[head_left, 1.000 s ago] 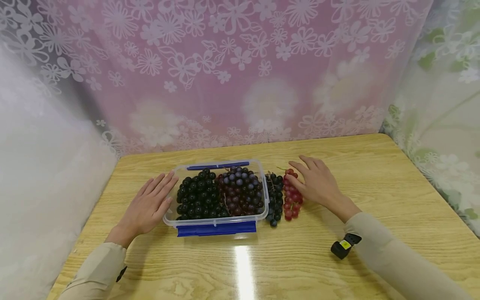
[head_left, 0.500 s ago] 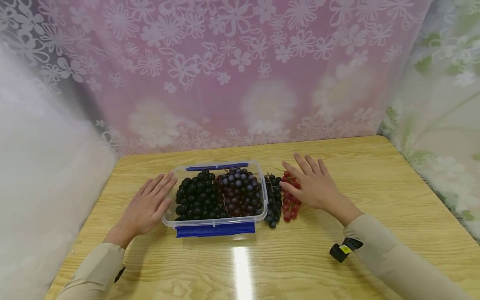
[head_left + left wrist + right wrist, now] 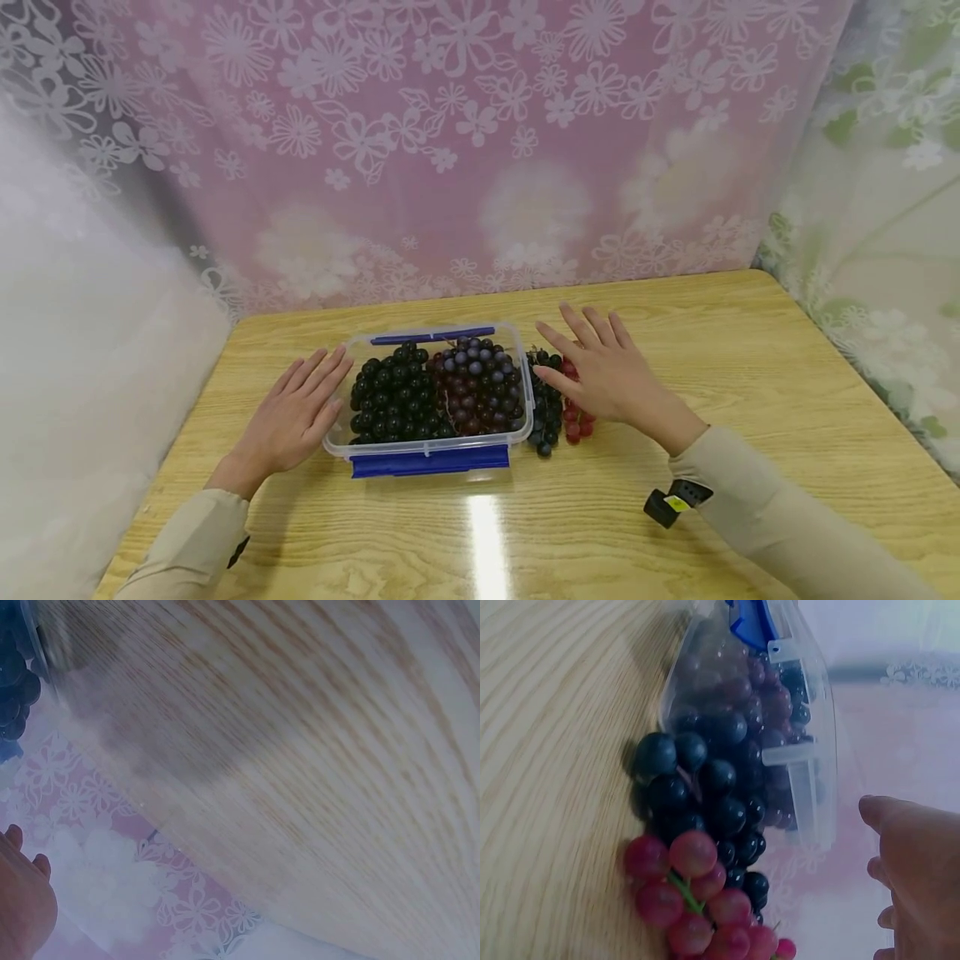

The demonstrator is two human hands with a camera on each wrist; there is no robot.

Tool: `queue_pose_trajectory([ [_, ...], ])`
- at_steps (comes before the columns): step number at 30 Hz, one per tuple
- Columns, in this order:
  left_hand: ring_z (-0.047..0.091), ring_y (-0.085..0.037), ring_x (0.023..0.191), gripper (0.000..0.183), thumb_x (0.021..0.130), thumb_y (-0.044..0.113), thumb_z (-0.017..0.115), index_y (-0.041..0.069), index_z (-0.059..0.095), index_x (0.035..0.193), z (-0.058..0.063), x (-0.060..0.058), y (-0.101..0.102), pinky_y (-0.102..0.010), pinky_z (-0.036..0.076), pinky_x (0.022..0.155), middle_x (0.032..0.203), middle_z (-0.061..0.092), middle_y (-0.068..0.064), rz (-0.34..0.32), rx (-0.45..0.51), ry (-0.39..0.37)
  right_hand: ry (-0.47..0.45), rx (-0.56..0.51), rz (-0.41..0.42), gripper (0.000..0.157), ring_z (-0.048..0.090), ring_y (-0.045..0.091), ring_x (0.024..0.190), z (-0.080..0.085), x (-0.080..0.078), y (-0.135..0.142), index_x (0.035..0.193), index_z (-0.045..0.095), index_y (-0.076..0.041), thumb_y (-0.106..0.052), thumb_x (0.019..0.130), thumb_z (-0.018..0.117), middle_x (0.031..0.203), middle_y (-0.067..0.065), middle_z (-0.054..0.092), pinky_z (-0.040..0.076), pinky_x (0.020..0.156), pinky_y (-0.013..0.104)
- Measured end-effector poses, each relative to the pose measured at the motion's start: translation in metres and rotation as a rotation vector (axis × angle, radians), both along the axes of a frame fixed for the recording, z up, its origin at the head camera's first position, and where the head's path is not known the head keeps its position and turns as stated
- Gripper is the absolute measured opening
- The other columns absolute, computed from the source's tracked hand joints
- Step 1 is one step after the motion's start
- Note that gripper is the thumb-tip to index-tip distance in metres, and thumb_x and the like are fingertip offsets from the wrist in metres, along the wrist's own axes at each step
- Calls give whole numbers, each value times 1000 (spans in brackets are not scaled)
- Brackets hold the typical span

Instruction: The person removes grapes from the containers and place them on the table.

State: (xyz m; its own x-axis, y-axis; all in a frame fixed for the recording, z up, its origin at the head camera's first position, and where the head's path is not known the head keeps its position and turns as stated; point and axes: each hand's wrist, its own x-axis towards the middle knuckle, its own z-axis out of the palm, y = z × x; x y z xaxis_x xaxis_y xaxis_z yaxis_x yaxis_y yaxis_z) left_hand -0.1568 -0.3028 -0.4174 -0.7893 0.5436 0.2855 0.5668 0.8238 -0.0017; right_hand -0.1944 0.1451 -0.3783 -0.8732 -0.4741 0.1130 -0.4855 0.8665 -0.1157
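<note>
A clear plastic container with blue latches stands on the table in the head view. Black grapes fill its left half, and dark purple grapes lie on the right. Along its left side my left hand rests with straight fingers, fingertips at the rim. My right hand, fingers spread, is over two bunches outside the container and holds nothing. Of these, the dark blue grapes lie against the container's right wall. The red grapes lie beside them, partly hidden by my hand in the head view.
The wood-grain table extends to the right of the bunches and in front of the container. Behind it hangs a pink flowered curtain. A white cloth borders the left side, and a leaf-patterned cloth the right.
My right hand has moved left, from the red grapes towards the dark bunch and the container, with its fingers spreading wider. The left hand and the container have stayed nearly still.
</note>
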Motion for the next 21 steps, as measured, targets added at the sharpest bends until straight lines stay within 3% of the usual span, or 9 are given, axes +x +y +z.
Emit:
queue_pose_trajectory([
  [9, 19, -33, 142, 56, 101, 29, 44, 9, 29, 152, 0, 1, 0, -47, 10, 115, 156, 22, -9, 6, 9, -7, 109, -45, 94, 67, 10, 34, 143, 6, 0, -22, 153, 29, -26, -61, 96, 36, 158, 11, 15, 5, 113, 55],
  [21, 18, -32, 142, 55, 102, 30, 41, 9, 27, 152, -1, 0, 0, -49, 12, 114, 156, 22, -9, 9, 18, -10, 6, 36, 127, 69, 2, 31, 144, 11, 0, -52, 154, 18, -32, -66, 95, 28, 159, 6, 5, -2, 114, 53],
])
